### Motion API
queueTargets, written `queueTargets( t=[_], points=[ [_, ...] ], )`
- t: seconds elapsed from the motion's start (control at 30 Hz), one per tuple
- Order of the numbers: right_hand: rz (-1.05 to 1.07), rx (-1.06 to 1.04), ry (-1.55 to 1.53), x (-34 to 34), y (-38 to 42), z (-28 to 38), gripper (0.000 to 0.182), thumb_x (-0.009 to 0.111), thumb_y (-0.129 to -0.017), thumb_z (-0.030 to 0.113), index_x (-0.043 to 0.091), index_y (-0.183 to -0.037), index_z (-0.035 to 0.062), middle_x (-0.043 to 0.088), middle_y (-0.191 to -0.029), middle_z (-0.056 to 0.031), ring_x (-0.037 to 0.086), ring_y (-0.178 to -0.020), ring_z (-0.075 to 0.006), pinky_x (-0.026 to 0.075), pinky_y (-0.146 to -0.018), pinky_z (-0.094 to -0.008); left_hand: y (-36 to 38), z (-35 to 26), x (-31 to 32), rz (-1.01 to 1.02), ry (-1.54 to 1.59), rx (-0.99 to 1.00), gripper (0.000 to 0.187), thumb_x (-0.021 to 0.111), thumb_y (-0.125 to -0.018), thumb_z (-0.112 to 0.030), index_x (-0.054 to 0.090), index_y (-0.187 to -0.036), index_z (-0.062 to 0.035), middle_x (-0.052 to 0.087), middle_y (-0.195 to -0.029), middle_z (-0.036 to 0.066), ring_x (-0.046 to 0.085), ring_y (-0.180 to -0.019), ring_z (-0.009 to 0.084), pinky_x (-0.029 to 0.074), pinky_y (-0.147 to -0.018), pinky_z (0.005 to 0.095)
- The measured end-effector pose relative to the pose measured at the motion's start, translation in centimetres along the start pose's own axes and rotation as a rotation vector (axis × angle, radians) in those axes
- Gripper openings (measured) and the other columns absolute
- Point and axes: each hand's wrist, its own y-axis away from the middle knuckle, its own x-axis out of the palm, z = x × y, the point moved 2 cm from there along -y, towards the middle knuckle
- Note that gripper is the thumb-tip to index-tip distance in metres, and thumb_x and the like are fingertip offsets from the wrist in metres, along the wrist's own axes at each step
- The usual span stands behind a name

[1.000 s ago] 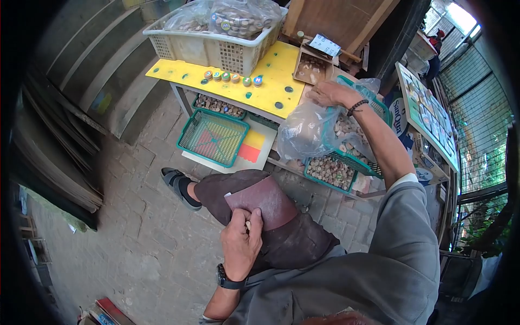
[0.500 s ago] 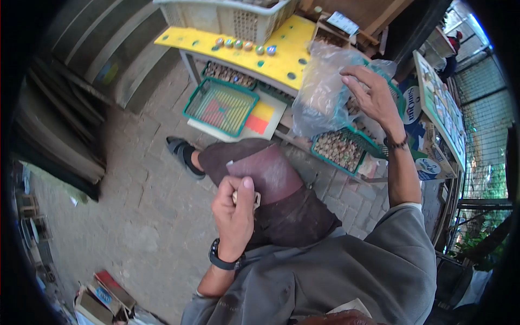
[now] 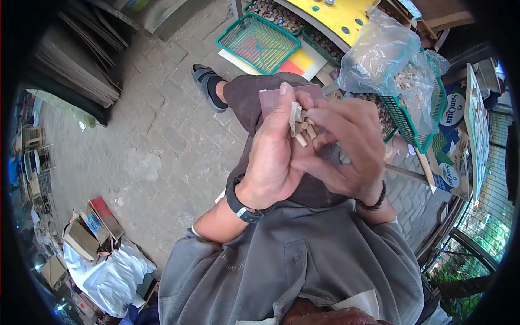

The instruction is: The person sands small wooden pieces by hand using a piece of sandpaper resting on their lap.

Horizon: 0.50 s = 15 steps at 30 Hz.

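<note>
My left hand (image 3: 271, 157) and my right hand (image 3: 344, 146) meet in front of my chest, above my knee. Between their fingers sits a small cluster of short wooden pegs (image 3: 302, 128). Both hands touch the pegs; the left thumb stands up behind them. A brown sheet of sandpaper (image 3: 271, 97) lies on my knee just behind the hands. A clear plastic bag (image 3: 379, 54) of wooden pieces rests in a green basket (image 3: 409, 122) to the upper right.
A flat green basket (image 3: 259, 42) lies on the paving under a yellow table (image 3: 341, 13). Printed cartons (image 3: 452, 114) stand at the right. Boxes and a white bag (image 3: 111, 271) lie at the lower left. My sandalled foot (image 3: 208, 86) rests on the bricks.
My right hand left the plastic bag and came down to meet my left hand. The left hand rose off the sandpaper. The view tilted downward.
</note>
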Motion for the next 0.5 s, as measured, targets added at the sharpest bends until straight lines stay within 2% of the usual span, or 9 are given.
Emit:
queueTargets(
  t=[0.03,0.17,0.23,0.27,0.33,0.37,0.43,0.47,0.5],
  points=[
    [0.002,0.014,0.071,0.6,0.1,0.0,0.053,0.086,-0.070,0.034,0.067,-0.111,0.0059,0.063,-0.107,-0.0087,0.057,-0.098,-0.0288,0.043,-0.086,-0.0414,0.0,-0.3,-0.7,0.109,0.009,-0.036,0.042,0.039,-0.108,-0.047,0.054,-0.106,-0.0083,0.060,-0.100,0.002,0.062,-0.088,0.0131,0.054,-0.081,0.0296],
    [-0.063,-0.038,0.122,1.6,0.6,-0.8,0.048,0.085,-0.070,0.031,0.068,-0.108,0.0070,0.064,-0.105,-0.0068,0.057,-0.097,-0.0290,0.042,-0.086,-0.0416,0.1,0.1,-0.4,0.112,0.025,0.014,0.039,0.039,-0.109,-0.045,0.053,-0.108,-0.0086,0.060,-0.101,0.002,0.061,-0.092,0.0123,0.053,-0.083,0.0271],
    [-0.132,0.000,0.111,2.0,0.8,-1.1,0.035,0.082,-0.073,0.021,0.068,-0.102,0.0078,0.064,-0.101,-0.0051,0.058,-0.094,-0.0288,0.043,-0.085,-0.0414,0.2,0.3,-0.1,0.114,0.071,0.013,0.037,0.043,-0.108,-0.041,0.057,-0.111,-0.0066,0.062,-0.104,0.004,0.063,-0.099,0.0162,0.053,-0.092,0.0335],
    [-0.133,-0.002,0.115,2.2,0.9,-1.1,0.035,0.082,-0.073,0.021,0.068,-0.102,0.0078,0.064,-0.101,-0.0051,0.058,-0.094,-0.0288,0.043,-0.085,-0.0414,0.2,0.4,0.1,0.118,0.072,0.013,0.037,0.043,-0.108,-0.041,0.057,-0.111,-0.0066,0.062,-0.104,0.004,0.063,-0.099,0.0162,0.053,-0.092,0.0335],
    [-0.201,0.047,0.107,2.4,1.0,-1.0,0.023,0.076,-0.075,0.008,0.067,-0.097,0.0080,0.065,-0.095,-0.0051,0.058,-0.089,-0.0291,0.044,-0.082,-0.0406,0.2,0.5,0.3,0.042,0.073,0.000,0.035,0.043,-0.109,-0.038,0.058,-0.112,-0.0064,0.063,-0.106,0.004,0.062,-0.100,0.0157,0.052,-0.094,0.0339],
    [-0.202,0.046,0.111,2.4,1.1,-1.1,0.023,0.076,-0.075,0.008,0.067,-0.097,0.0080,0.065,-0.095,-0.0051,0.058,-0.089,-0.0291,0.044,-0.082,-0.0406,0.2,0.6,0.3,0.046,0.073,-0.002,0.035,0.043,-0.109,-0.038,0.058,-0.112,-0.0064,0.063,-0.106,0.004,0.062,-0.100,0.0157,0.052,-0.094,0.0339],
    [-0.259,0.099,-0.013,2.4,1.3,-1.4,0.019,0.070,-0.076,0.000,0.066,-0.093,0.0055,0.065,-0.091,-0.0067,0.059,-0.086,-0.0296,0.045,-0.079,-0.0387,0.1,1.0,-0.2,0.043,0.135,-0.054,0.034,0.041,-0.109,-0.039,0.055,-0.104,-0.0083,0.059,-0.098,0.003,0.058,-0.089,0.0129,0.050,-0.084,0.0308],
    [-0.259,0.100,-0.011,2.5,1.5,-1.7,0.019,0.070,-0.076,0.000,0.066,-0.093,0.0055,0.065,-0.091,-0.0067,0.059,-0.086,-0.0296,0.045,-0.079,-0.0387,-0.1,1.3,-0.9,0.044,0.137,-0.056,0.034,0.041,-0.109,-0.039,0.055,-0.104,-0.0083,0.059,-0.098,0.003,0.058,-0.089,0.0129,0.050,-0.084,0.0308],
    [-0.276,0.150,-0.095,2.7,1.8,-2.1,0.017,0.069,-0.078,-0.001,0.065,-0.093,0.0039,0.064,-0.090,-0.0075,0.059,-0.085,-0.0283,0.046,-0.079,-0.0371,-0.4,1.5,-1.4,0.156,0.225,-0.059,0.035,0.041,-0.109,-0.038,0.056,-0.107,-0.0066,0.062,-0.104,0.005,0.060,-0.096,0.0147,0.051,-0.089,0.0325]
  ],
)
